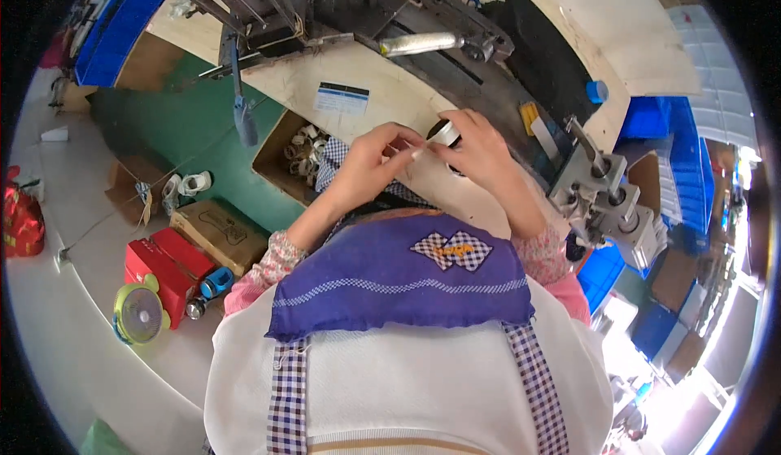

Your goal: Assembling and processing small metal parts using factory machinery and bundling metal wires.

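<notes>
My left hand (374, 164) and my right hand (482, 152) meet in front of my chest, over the pale worktable. Thumb and fingers of both are pinched together at a small white piece (418, 153), too small to name. A white ring-shaped part (445, 135) with a dark side shows beside my right thumb and under the curled right fingers; I cannot tell whether that hand also grips it. Left of my left hand, an open cardboard box (272, 155) contains several white rings (303, 147), with checked cloth (332, 162) at its edge.
A dark metal machine with a pale-wrapped lever (421, 44) stands across the table. At right are a grey metal fixture (606, 180), a yellow-handled tool (530, 116) and a blue cap (597, 91). On the left floor sit a red box (159, 272), a brown carton (218, 234) and a small green fan (140, 313).
</notes>
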Available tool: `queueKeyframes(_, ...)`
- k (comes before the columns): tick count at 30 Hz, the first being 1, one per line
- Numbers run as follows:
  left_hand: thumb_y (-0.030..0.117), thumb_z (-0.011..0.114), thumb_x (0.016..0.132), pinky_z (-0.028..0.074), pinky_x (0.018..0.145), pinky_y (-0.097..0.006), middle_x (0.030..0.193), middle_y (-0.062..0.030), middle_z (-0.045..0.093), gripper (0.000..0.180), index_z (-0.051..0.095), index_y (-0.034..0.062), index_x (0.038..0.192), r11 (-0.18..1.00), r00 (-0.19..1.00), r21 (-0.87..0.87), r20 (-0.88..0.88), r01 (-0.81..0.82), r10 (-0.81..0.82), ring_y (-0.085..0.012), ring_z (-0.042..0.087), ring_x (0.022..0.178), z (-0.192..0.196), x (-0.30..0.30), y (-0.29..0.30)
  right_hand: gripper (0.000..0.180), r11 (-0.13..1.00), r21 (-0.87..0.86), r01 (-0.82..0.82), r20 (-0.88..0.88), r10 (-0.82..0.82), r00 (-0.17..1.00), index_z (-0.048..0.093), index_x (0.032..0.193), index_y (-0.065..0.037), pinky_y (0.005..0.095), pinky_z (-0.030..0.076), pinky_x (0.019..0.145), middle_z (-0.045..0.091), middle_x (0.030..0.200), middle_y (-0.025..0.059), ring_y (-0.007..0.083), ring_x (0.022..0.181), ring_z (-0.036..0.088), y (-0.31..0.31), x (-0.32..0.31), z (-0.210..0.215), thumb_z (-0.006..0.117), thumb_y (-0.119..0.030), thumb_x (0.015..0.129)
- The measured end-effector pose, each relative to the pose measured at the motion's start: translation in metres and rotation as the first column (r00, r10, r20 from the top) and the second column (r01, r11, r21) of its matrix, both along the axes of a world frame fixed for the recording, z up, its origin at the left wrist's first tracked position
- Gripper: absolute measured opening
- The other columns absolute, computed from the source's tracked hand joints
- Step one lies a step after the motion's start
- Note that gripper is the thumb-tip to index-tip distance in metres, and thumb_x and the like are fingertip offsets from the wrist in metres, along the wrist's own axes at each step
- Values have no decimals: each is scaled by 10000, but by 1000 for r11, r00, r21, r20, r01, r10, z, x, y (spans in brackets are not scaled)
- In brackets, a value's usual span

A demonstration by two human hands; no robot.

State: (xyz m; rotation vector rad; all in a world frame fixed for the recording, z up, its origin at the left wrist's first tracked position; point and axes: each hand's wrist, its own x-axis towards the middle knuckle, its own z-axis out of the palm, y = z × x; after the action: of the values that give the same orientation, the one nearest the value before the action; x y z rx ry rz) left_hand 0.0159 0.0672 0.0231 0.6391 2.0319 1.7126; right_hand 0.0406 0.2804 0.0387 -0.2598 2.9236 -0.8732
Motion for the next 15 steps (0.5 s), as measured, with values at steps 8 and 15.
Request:
queueKeyframes(8,327,476,981,511,780,-311,1110,-106,594,480,432,-16,1315,791,809,596,527,-134,-260,-186,617,919,9,20,-13,595,867,-470,-165,-209,73,975,533,1204,-49,352,470,864,602,1142,127,274,1031,578,-32,-7,36,794,-147,678)
queueKeyframes(15,193,452,994,496,869,-311,1208,-121,560,453,373,-17,1388,879,945,400,295,-258,143,-176,595,1015,24,15,-25,486,876,-314,-365,-486,182,855,592,1144,-50,379,468,841,605,1124,124,289,996,580,-49,-26,51,743,-43,682)
